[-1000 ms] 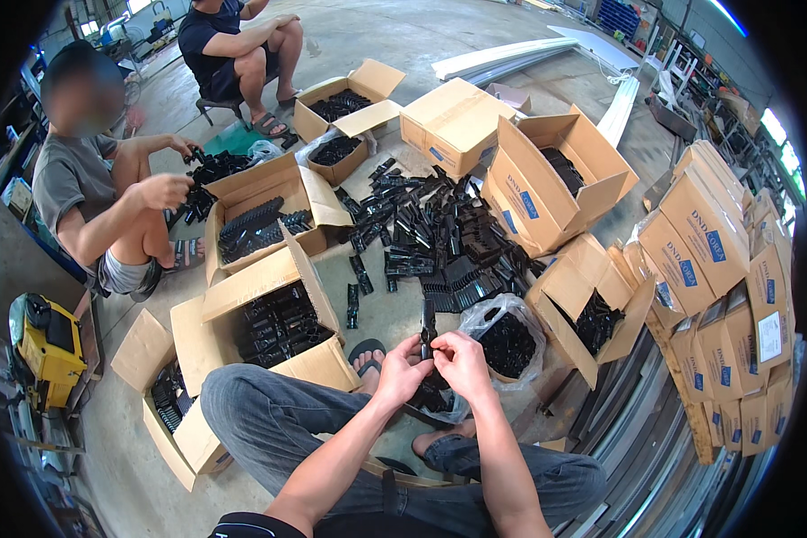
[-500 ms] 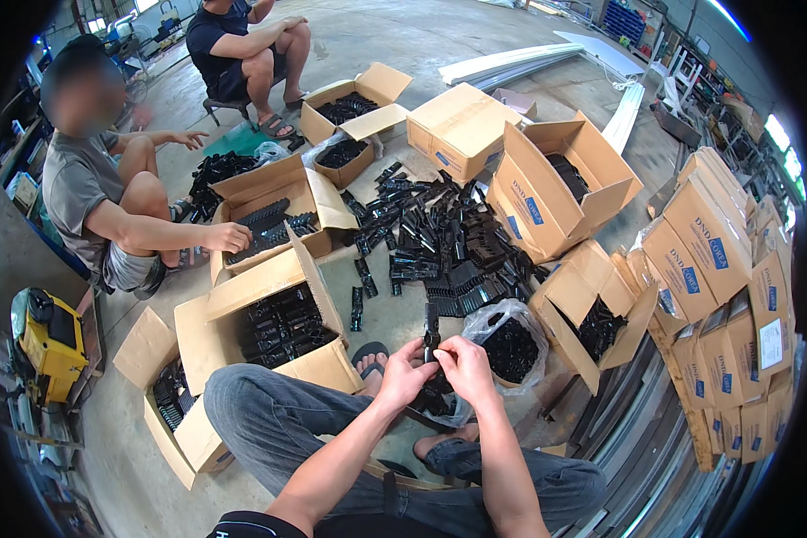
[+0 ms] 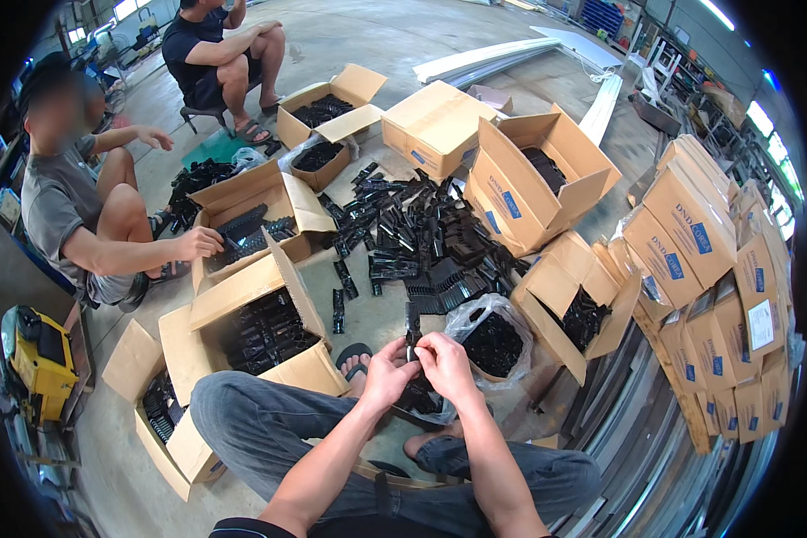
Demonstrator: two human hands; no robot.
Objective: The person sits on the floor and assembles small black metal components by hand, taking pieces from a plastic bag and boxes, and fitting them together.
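Between my knees I hold a narrow black plastic part (image 3: 412,321) upright. My left hand (image 3: 388,372) is closed around its lower end. The fingertips of my right hand (image 3: 444,366) pinch at the same part from the right; whether they also hold a smaller piece I cannot make out. Just below my hands lies a plastic bag with black parts (image 3: 419,397), partly covered by them. Right of my hands stands a clear plastic bag (image 3: 522,354) filled with small black pieces. Beyond my hands a broad heap of black plastic parts (image 3: 430,242) spreads over the floor.
Open cartons of black parts stand left (image 3: 282,359), right (image 3: 556,309) and farther back (image 3: 502,215). A co-worker (image 3: 72,197) reaches into a carton (image 3: 318,211); another person (image 3: 211,54) sits behind. Stacked cartons (image 3: 708,242) and long metal profiles (image 3: 601,448) line the right side.
The whole scene has shifted slightly left in the picture as my head turned. Both my hands keep hold of the black part in nearly the same pose.
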